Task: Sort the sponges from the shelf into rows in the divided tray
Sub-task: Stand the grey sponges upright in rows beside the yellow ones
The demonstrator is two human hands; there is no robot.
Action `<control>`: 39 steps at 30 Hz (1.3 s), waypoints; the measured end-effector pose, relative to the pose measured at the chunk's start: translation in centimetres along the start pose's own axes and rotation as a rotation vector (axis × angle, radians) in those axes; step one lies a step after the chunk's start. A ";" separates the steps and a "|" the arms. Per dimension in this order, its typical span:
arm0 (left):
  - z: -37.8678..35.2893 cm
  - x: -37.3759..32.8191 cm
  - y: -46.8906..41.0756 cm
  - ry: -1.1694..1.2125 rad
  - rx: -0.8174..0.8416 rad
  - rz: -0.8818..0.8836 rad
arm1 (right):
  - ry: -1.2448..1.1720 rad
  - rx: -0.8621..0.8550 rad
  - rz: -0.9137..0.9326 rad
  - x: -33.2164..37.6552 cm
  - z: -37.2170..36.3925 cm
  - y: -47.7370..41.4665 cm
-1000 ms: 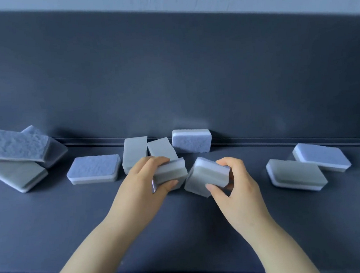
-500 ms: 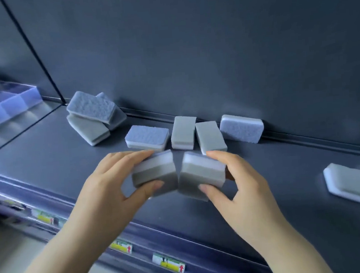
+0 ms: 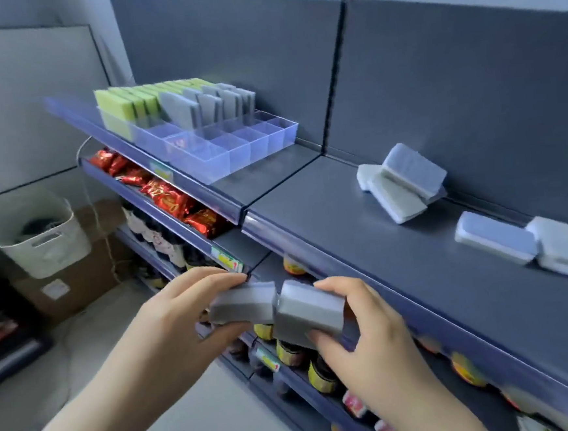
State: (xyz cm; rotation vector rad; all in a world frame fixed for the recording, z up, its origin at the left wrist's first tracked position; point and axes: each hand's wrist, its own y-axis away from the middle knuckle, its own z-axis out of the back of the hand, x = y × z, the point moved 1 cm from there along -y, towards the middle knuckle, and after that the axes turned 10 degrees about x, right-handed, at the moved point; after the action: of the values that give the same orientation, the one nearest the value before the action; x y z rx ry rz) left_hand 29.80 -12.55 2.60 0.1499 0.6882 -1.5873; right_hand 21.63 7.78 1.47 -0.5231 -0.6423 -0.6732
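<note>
Your left hand and right hand pinch two grey rectangular foam sponges, likely bound for the clear plastic divided tray's grey row.

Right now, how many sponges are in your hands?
2. The left hand grips one grey sponge, and the right hand grips the other grey sponge beside it, in front of the shelf. Fingers cover parts, but no third shows.

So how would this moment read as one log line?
left hand: grips grey sponge | right hand: grips second grey sponge | divided tray: partly filled, front cells empty
</note>
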 end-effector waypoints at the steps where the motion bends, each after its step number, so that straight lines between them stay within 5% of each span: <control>1: 0.8 1.8 1.1 -0.001 -0.018 0.040 | -0.001 0.028 0.012 0.9 -1.8 -1.2; 10: 6.0 12.7 2.7 -0.032 -0.091 0.235 | 0.013 0.112 0.044 5.9 -10.1 -11.3; 29: 18.5 32.0 -19.3 0.100 -0.305 0.056 | -0.307 -0.072 -0.026 7.0 -9.1 -39.9; 39: 20.2 39.7 -27.8 0.224 -0.242 -0.120 | -0.253 -0.393 -0.150 6.9 -11.2 -45.1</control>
State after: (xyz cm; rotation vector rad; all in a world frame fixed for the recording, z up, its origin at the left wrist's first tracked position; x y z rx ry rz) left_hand 3.47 -57.45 9.13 0.1102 1.0752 -1.6006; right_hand -1.89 -32.19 9.06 -0.9420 -0.7956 -0.8902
